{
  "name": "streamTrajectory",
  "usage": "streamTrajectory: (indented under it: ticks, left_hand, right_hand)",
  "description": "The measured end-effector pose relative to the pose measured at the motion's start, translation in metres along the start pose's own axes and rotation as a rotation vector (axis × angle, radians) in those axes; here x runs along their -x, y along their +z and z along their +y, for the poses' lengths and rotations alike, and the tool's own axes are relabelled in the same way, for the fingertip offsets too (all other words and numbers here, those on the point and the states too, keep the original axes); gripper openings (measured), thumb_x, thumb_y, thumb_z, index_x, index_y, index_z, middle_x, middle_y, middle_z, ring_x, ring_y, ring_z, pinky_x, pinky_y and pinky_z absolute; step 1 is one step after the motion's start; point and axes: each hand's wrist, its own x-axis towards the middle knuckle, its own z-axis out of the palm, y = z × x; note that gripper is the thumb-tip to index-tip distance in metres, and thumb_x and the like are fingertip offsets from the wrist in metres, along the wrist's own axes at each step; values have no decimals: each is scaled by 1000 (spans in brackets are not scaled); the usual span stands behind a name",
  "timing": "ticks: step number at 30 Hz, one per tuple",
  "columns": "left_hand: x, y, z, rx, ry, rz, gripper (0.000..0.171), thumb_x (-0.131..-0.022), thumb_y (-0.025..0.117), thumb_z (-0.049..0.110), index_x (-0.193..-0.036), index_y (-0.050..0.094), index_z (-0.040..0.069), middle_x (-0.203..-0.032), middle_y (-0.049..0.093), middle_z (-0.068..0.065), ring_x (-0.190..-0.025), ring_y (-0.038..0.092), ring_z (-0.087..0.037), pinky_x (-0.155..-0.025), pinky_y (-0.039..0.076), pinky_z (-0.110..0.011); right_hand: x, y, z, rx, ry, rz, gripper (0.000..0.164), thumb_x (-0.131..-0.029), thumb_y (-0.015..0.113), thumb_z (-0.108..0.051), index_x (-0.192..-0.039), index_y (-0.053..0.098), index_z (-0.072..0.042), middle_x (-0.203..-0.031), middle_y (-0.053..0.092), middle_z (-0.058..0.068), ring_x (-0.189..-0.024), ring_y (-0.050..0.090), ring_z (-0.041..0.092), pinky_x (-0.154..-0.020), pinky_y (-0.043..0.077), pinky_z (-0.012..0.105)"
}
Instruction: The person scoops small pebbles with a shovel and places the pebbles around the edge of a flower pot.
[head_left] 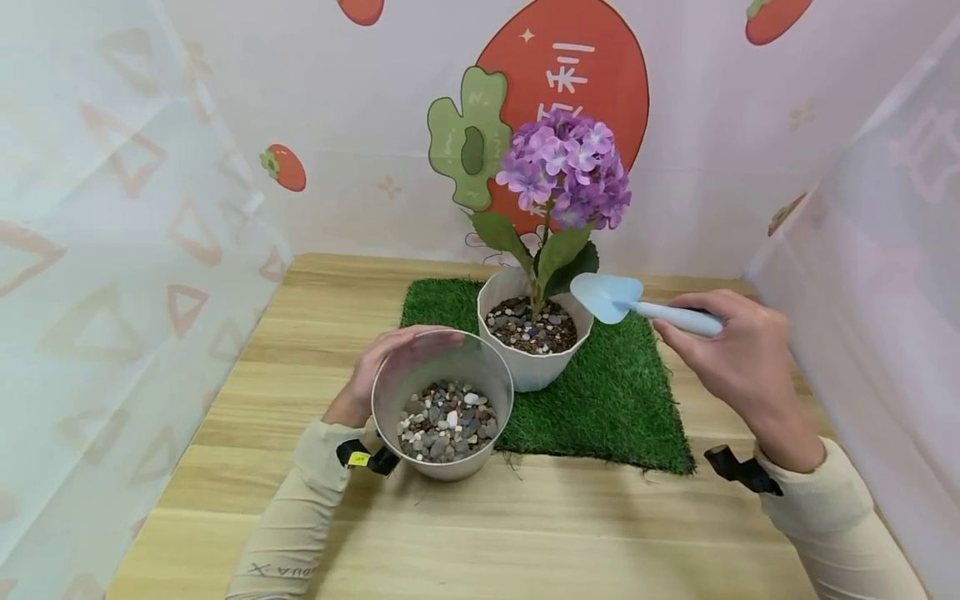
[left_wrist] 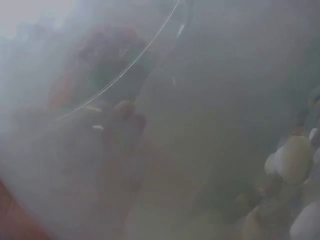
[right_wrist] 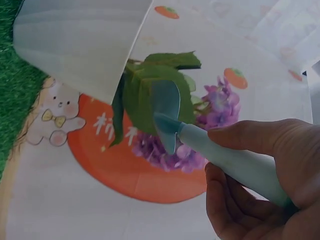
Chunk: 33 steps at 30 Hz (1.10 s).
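Trowel and planting vessels on a tabletop: the light-blue trowel (head_left: 625, 297) is held aloft, its blade directed leftward and lying, in the head view, across the right rim of a white pot (head_left: 536, 372); whether blade and rim touch cannot be told. The right hand (head_left: 741, 354) grips the pale handle (head_left: 681, 319), the thumb along one side and the fingers curled beneath, as the right wrist view shows. The pot contains dark soil (head_left: 557, 335) mixed with small stones, from which rises a stem bearing broad green leaves (head_left: 564, 252) and a rounded head of purple blossoms (head_left: 567, 171). Just beside the pot, at its near left, stands a translucent container (head_left: 450, 472), its mouth tipped toward the viewer, with grey, brown and white pebbles (head_left: 450, 423) gathered at the bottom. The left hand (head_left: 365, 377) holds this container by its outer left and far side, the fingers bent around the wall near the rim; the left wrist view, clouded by the plastic, shows pebbles at lower right. The pot rests on a square of artificial grass (head_left: 607, 417), itself laid on a wood-grain table (head_left: 592, 533). Cream sleeves (head_left: 303, 496) cover both forearms, and behind everything hangs a pale backdrop (head_left: 360, 217) printed with orange-red fruit
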Motion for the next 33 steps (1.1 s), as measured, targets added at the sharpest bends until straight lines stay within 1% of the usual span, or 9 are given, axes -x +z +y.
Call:
streamTrajectory:
  ticks: [5, 9, 13, 17, 20, 22, 25, 29, 33]
  left_hand:
    - [-1, 0, -1, 3, -2, -3, 51, -104, 13, 13, -137, 40, -16, -141, 46, -31, -137, 41, -42, -121, 27, -47]
    - [-2, 0, -2, 15, 2, -10, 51, -104, 13, 13, -136, 40, -16, -140, 47, -31, -137, 42, -40, -121, 27, -47]
    - [-2, 1, -3, 36, 3, -21, 52, -104, 12, 13, -136, 39, -17, -141, 45, -33, -137, 40, -42, -121, 24, -51]
    - [-1, 2, -3, 45, 9, -20, 52, -104, 12, 13, -136, 37, -18, -141, 43, -35, -137, 39, -44, -121, 22, -54]
    - [-1, 2, -3, 50, 5, -16, 52, -104, 12, 13, -136, 38, -18, -141, 43, -34, -137, 39, -44, -121, 22, -54]
    - [-1, 3, -3, 55, 3, -18, 52, -104, 12, 13, -137, 38, -17, -142, 42, -34, -138, 38, -45, -121, 21, -55]
    - [0, 3, -3, 55, -7, -10, 52, -104, 12, 14, -138, 39, -15, -143, 42, -33, -138, 36, -46, -121, 20, -56]
    - [1, 3, -2, 47, -14, 5, 52, -104, 13, 15, -138, 40, -13, -143, 43, -32, -138, 32, -49, -120, 18, -59]
    - [1, 3, -1, 33, -23, 18, 52, -105, 14, 16, -139, 41, -11, -143, 43, -31, -138, 33, -48, -119, 18, -60]
  right_hand:
    - [-8, 4, -15, -27, -24, -61, 23, -70, 85, -18, -92, 78, -18, -83, 75, 0, -66, 48, -19, -58, 37, 7]
    - [-16, 6, -26, -62, -69, -114, 23, -70, 85, -17, -91, 77, -20, -84, 75, -3, -65, 52, -12, -57, 38, 8]
    - [-23, 10, -39, -94, -121, -185, 22, -71, 85, -16, -91, 76, -20, -85, 74, -5, -67, 56, -4, -59, 40, 8]
    - [-31, 16, -53, -130, -213, -251, 21, -71, 85, -16, -90, 76, -19, -83, 72, -7, -67, 56, 1, -60, 41, 9]
    - [-35, 22, -63, -155, -302, -292, 22, -70, 85, -17, -89, 75, -17, -81, 70, -8, -65, 54, 3, -59, 43, 13]
    - [-37, 25, -70, -162, -346, -326, 23, -70, 85, -16, -90, 74, -16, -79, 69, -8, -63, 53, 4, -57, 44, 17]
    - [-39, 32, -83, -167, -399, -387, 22, -70, 84, -15, -89, 74, -13, -80, 70, -4, -64, 55, 5, -55, 48, 21]
    - [-43, 40, -104, -148, -471, -478, 21, -72, 83, -14, -89, 72, -10, -85, 69, 0, -67, 59, 7, -57, 53, 22]
    - [-46, 46, -125, -69, -550, -558, 20, -73, 82, -14, -89, 72, -10, -85, 65, 1, -71, 59, 10, -61, 54, 24]
